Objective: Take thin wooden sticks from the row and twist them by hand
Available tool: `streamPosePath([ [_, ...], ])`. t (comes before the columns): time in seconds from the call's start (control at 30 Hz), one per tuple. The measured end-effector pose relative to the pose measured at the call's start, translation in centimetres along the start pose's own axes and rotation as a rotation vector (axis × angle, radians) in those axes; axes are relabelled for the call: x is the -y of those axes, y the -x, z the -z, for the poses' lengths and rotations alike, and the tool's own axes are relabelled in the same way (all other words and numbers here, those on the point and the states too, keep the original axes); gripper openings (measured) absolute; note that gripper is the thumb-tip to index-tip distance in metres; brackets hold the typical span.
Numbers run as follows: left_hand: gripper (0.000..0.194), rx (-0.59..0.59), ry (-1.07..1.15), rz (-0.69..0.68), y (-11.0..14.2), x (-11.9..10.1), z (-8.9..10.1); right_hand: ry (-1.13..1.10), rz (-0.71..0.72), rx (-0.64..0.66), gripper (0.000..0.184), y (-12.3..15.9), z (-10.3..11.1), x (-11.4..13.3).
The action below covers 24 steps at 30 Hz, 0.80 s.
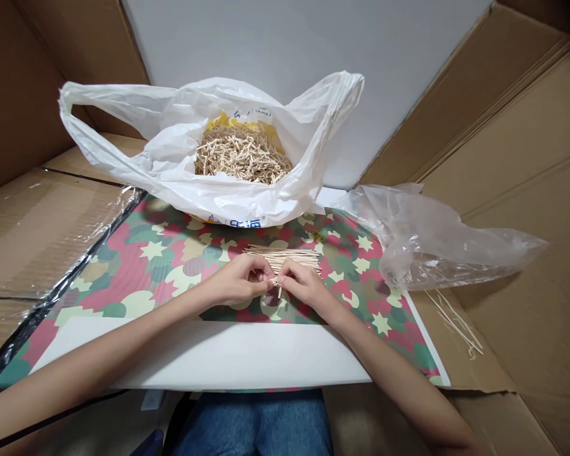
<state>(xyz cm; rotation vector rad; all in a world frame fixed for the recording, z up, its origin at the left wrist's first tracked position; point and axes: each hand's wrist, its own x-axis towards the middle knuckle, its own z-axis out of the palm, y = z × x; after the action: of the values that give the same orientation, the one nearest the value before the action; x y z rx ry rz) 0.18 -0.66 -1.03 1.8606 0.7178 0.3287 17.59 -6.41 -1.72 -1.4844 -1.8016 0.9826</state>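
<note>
My left hand (237, 278) and my right hand (304, 282) meet over the patterned sheet, both pinched shut on one thin pale strip (280, 292). The strip looks bent or knotted between the fingertips, with a short end hanging down. Fingers cover most of it. Just beyond my hands lies a bundle of long, straight, pale strips (289, 254), side by side and partly hidden by the hands. Behind it stands a white plastic bag (171, 183), its mouth spread open. Many short, knotted-looking pale pieces (244, 155) fill the bag.
The red, green and cream patterned sheet (152, 251) covers the work surface, with a white strip along its near side. A crumpled clear plastic bag (437, 247) lies at the right. A few loose strips (456, 323) rest on cardboard there. Cardboard walls (517, 190) stand at both sides.
</note>
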Motion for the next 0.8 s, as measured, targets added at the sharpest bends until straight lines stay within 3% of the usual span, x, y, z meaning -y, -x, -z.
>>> streamPosePath([
  [0.27, 0.015, -0.238, -0.515, -0.387, 0.56, -0.28, 0.72, -0.488, -0.117, 0.137, 0.014, -0.15, -0.07, -0.18],
  [0.5, 0.01, -0.219, -0.851, -0.542, 0.95, -0.66, 0.87, -0.586, -0.125, 0.152, 0.013, -0.1, -0.22, -0.45],
  [0.63, 0.009, -0.181, -0.758, -0.513, 0.88, -0.58, 0.66, -0.632, -0.132, 0.211, 0.014, -0.24, -0.25, -0.73],
  [0.73, 0.008, -0.211, -0.487, -0.397, 0.57, -0.19, 0.23, -0.638, -0.161, 0.229, 0.014, -0.37, 0.02, -0.69],
  [0.8, 0.008, -0.247, -0.244, -0.296, 0.27, 0.11, -0.08, -0.592, -0.159, 0.149, 0.016, -0.33, 0.39, -0.42],
])
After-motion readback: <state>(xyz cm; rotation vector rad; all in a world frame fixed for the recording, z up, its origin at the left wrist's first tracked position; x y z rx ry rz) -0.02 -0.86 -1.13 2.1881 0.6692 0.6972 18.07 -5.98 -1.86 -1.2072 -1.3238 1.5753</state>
